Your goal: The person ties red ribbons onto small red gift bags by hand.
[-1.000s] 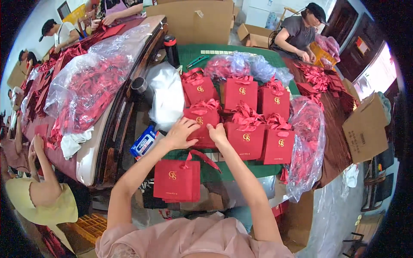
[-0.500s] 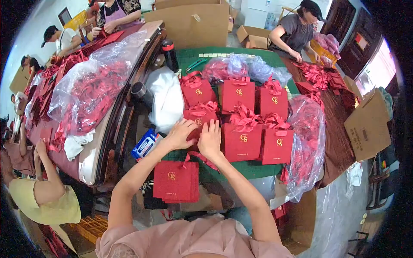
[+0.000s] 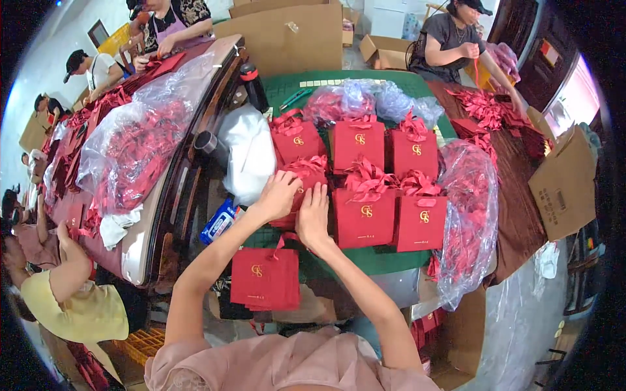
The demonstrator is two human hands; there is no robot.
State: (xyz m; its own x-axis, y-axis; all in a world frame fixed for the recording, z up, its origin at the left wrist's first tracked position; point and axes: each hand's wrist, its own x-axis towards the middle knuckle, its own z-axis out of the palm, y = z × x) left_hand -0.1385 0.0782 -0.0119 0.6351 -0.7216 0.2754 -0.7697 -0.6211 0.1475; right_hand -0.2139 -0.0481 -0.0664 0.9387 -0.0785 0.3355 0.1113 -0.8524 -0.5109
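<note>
My left hand (image 3: 277, 197) and my right hand (image 3: 313, 218) clasp a stack of small red gift bags (image 3: 301, 207) between them, at its left and right sides. Red ribbon handles (image 3: 306, 167) lie loose over its top end. To the right of my right hand is another stack of red gift bags (image 3: 365, 225) with bunched ribbons. Nearer to me lies a separate stack of red gift bags (image 3: 264, 277), its ribbon trailing toward my right wrist. My hands cover part of the gold print on the bags they hold.
More red bag stacks (image 3: 358, 150) stand on the green cutting mat (image 3: 280, 85). Clear plastic bags of red ribbon (image 3: 466, 221) flank them. A white plastic bag (image 3: 248, 153), blue packet (image 3: 222, 218) and black bottle (image 3: 254, 88) sit left. Co-workers occupy nearby tables.
My left hand has shifted slightly up and left along the held stack; my right hand stays at its right side. The co-worker at the far right has straightened up and spread their arms.
</note>
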